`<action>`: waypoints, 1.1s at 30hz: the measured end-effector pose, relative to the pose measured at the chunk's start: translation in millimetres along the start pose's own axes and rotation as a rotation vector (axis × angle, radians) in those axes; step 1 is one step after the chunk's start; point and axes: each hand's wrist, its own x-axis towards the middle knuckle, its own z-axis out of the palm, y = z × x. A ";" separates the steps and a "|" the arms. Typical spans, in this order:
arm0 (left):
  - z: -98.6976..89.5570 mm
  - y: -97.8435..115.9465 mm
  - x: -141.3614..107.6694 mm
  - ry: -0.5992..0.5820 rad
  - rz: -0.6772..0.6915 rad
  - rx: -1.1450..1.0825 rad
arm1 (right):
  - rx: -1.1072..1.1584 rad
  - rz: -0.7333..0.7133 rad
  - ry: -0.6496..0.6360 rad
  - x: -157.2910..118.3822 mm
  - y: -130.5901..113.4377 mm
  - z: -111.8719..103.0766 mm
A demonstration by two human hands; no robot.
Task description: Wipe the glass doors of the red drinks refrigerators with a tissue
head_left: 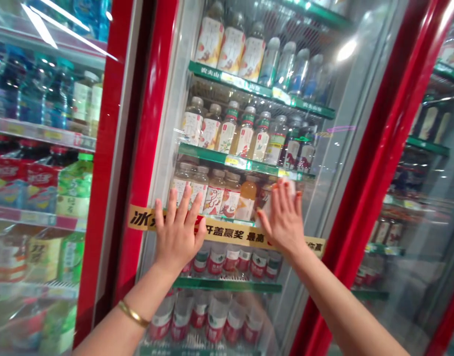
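Note:
Both arms reach forward to the glass door of a red-framed drinks fridge. My left hand is raised with fingers spread, back toward me, in front of a gold strip with black lettering. A gold bangle circles the left wrist. My right hand lies flat against or just before the glass, fingers stretched out, over the strip's right part. Neither hand holds anything. Behind the glass, juice bottles stand on a shelf between the hands. Whether the palms touch the glass is hidden.
Several green-edged shelves hold bottles behind the door. Below the strip stand rows of red-and-white cups or bottles. At left, beyond a red frame, another fridge holds drinks. A red post rises at right, with more shelves beyond.

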 end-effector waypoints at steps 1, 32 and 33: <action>0.2 -0.6 -1.2 0.002 0.000 -0.012 | -0.029 0.160 0.025 12.0 13.6 -1.9; -2.4 -1.7 0.9 0.016 0.013 0.018 | -0.017 0.127 0.051 -45.4 89.2 -7.6; -3.3 -0.5 -0.4 0.012 0.011 0.021 | -0.043 0.219 0.072 -32.9 103.1 -8.1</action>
